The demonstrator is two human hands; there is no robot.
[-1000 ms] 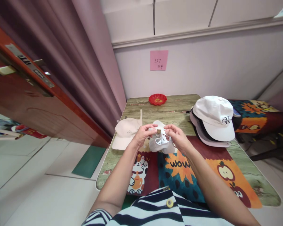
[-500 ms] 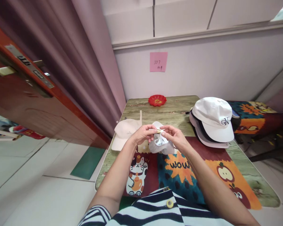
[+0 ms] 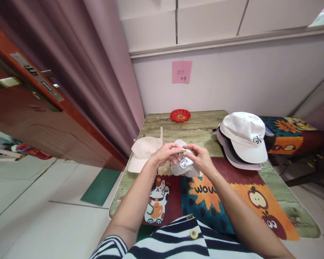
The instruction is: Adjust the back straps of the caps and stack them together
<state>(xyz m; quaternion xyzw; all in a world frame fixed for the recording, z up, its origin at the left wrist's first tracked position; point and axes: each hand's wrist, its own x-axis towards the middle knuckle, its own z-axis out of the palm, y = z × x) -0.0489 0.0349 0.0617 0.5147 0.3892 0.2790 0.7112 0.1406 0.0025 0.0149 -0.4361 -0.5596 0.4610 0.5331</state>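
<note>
Over the middle of the table, my left hand (image 3: 166, 154) and my right hand (image 3: 199, 156) meet fingertip to fingertip. Both pinch the adjusting strap of a light grey cap, at a small gold-coloured buckle (image 3: 184, 150) mostly covered by my fingers. Below them rests the grey cap (image 3: 187, 171), its opening towards me and its peak partly hidden behind the hands. Close to my left hand a cream cap (image 3: 143, 151) lies with its loose strap sticking up at the back.
On the right sits a stack of caps, a white one (image 3: 243, 133) on top. A red scalloped dish (image 3: 180, 115) stands at the table's (image 3: 156, 122) far edge, by the wall. A printed mat (image 3: 218, 201) covers the near part. At left is a wooden door (image 3: 43, 118).
My fingers have drawn closer around the buckle, and it shows less than before. The grey cap stays in place beneath. The camera view has shifted only slightly.
</note>
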